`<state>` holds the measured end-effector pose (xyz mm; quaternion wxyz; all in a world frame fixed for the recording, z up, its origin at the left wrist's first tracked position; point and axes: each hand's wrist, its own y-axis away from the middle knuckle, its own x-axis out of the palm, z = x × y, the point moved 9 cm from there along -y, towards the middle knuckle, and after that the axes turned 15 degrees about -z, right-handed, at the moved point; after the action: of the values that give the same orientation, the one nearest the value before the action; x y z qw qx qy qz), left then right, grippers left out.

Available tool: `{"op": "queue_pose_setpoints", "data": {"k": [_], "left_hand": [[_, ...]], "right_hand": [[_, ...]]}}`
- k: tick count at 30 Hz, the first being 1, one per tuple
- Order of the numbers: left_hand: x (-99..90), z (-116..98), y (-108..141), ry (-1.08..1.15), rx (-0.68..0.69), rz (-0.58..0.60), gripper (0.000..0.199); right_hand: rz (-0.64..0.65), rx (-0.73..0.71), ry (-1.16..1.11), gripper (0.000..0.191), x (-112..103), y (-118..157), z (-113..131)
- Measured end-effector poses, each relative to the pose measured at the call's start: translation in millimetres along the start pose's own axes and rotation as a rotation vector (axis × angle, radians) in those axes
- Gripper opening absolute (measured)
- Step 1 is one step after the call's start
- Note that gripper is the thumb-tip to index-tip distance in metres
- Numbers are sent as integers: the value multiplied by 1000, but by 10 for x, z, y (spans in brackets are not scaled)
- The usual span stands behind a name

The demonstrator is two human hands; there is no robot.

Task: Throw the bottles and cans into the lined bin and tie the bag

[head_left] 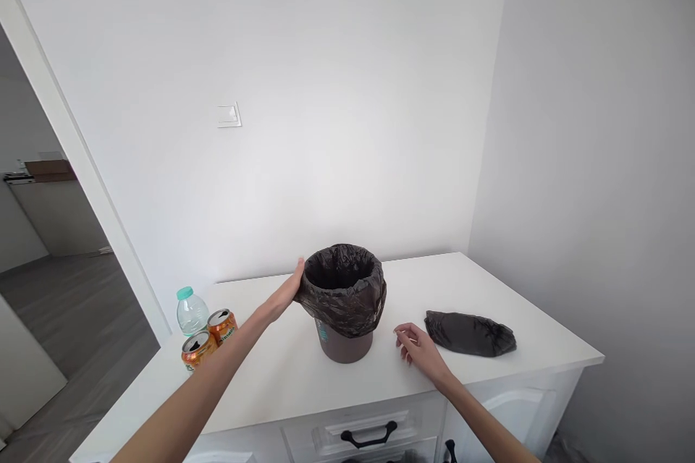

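Note:
A dark bin (346,347) stands upright on the white cabinet top, lined with a black plastic bag (347,307) folded out over its rim. My left hand (287,291) touches the bag at the left side of the rim; its fingers are partly hidden there, so its grip cannot be made out. To the right of the bin, my right hand (417,349) is just above the surface with its fingers curled, and anything between them is too small to name. Right of that hand lies a flattened black plastic bag (471,333).
Two orange cans (198,349) and a clear bottle with a green cap (192,312) stand at the left of the cabinet top (271,376). White walls rise behind and to the right. A doorway opens at the far left. Black drawer handles (370,435) are on the cabinet front.

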<state>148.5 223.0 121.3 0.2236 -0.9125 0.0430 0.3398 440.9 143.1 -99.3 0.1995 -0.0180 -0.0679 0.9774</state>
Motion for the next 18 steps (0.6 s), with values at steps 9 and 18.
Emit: {"op": "queue_pose_setpoints", "data": {"k": [9, 18], "left_hand": [[-183, 394, 340, 138, -214, -19, 81], [-1197, 303, 851, -232, 30, -409, 59]], "right_hand": [[-245, -368, 159, 55, -26, -154, 1884], [-35, -225, 218, 72, 696, -605, 2090]]}}
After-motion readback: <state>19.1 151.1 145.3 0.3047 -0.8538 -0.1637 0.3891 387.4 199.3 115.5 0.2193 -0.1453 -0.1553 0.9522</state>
